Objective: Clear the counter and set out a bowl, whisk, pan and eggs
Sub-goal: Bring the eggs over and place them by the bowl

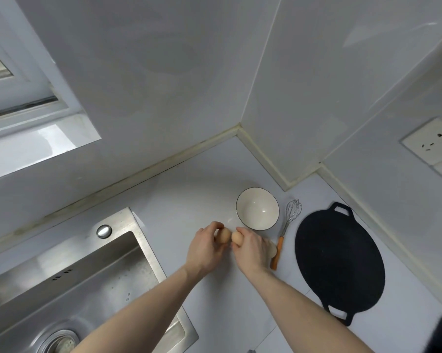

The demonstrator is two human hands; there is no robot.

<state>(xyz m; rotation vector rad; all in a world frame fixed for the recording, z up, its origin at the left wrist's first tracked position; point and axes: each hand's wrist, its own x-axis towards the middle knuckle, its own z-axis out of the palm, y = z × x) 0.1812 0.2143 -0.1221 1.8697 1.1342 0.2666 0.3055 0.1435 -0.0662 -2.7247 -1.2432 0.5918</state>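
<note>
Hidden: curled fingers cover most of both eggs; a third pale egg-like shape (272, 248) behind the right hand, identity uncertain. Whether the eggs rest on the counter cannot be told.

Left hand (206, 247): fingers curled round a brown oval egg (224, 236), thumb on top. Right hand (250, 249): fingers curled round a second brown egg (236, 237). The two eggs touch, just in front of the white ceramic bowl with dark rim (257, 208). Both forearms reach in from the lower edge, wrists converging.

Right of the bowl: steel wire whisk with orange handle (286, 229), then a flat black round pan with two loop handles (339, 261), all on the pale grey counter (184, 189). Stainless steel sink (92, 276) at left, partly cut off.
</note>
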